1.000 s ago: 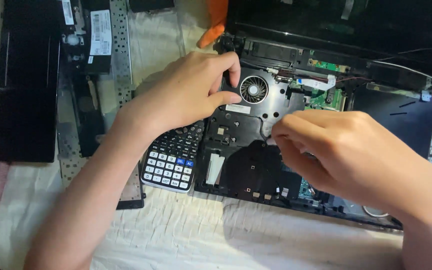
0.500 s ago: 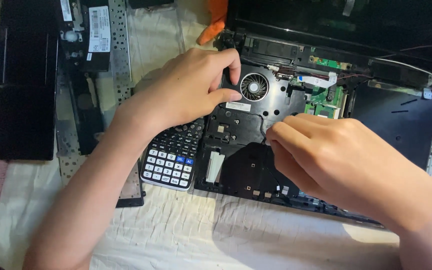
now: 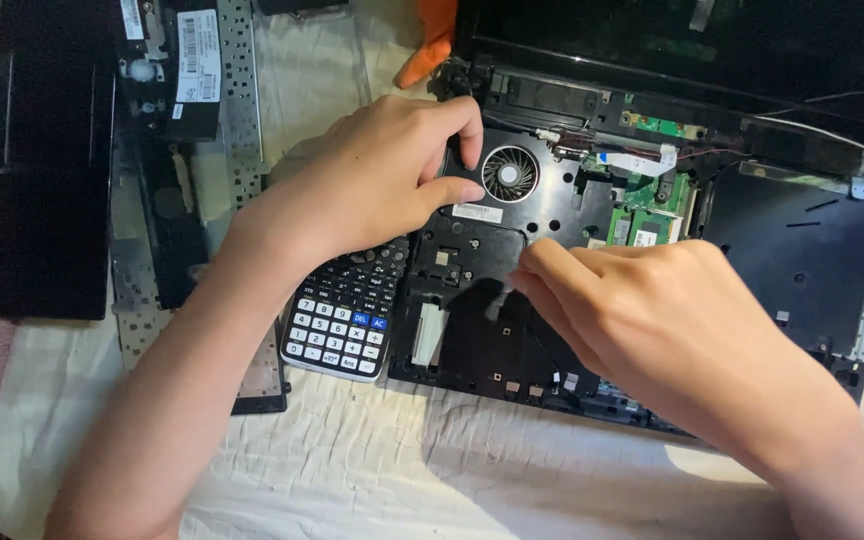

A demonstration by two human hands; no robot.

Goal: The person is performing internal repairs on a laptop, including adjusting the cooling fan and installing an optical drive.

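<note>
The opened laptop point(image 3: 592, 250) lies at centre and right of the frame on a white cloth point(image 3: 372, 470). My left hand point(image 3: 372, 185) pinches its black inner frame beside the fan point(image 3: 509, 173). My right hand point(image 3: 652, 320) is closed around a small pale piece over the laptop's lower middle. A calculator point(image 3: 344, 315) lies just left, under my left wrist.

Two bare hands and forearms, no sleeves showing anywhere. Left hand point(image 3: 372, 180) sits just left of the fan point(image 3: 509, 173), right hand point(image 3: 672, 320) below and right of it. No rings, watch, bracelets or gloves on either. Nails are short and unpainted. Slim fingers, plain bare wrists.
</note>
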